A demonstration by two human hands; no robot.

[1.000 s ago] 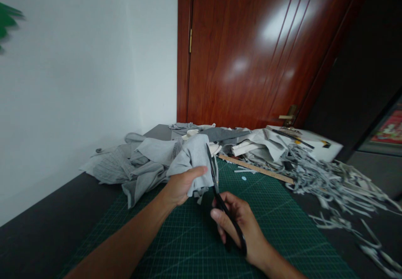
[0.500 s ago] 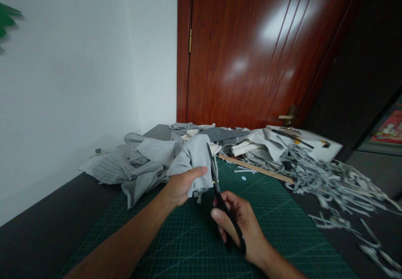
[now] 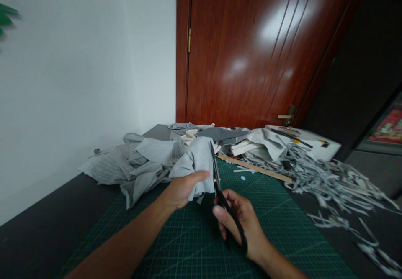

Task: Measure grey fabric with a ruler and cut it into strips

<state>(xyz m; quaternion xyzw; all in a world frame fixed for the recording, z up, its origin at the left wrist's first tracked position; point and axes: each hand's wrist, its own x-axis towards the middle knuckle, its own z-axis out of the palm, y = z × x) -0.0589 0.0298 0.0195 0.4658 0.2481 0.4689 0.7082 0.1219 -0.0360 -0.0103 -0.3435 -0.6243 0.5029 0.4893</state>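
Left hand (image 3: 182,189) pinches the grey cloth (image 3: 196,162) above the cutting mat (image 3: 276,212); right hand (image 3: 241,224) grips black scissors (image 3: 224,199), blades against the crumpled cloth's edge.

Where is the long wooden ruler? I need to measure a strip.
In the head view, the long wooden ruler lies right of centre on the green cutting mat's far edge, beside the grey fabric strips.

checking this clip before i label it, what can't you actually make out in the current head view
- Scissors: the handle loops are wrapped by the right hand, and part of the blades lies behind the grey cloth.
- Left hand: fingers other than the thumb are hidden under that cloth.
- Wooden ruler: its far end is buried under cut strips.
- White box: items on top are too small to tell.
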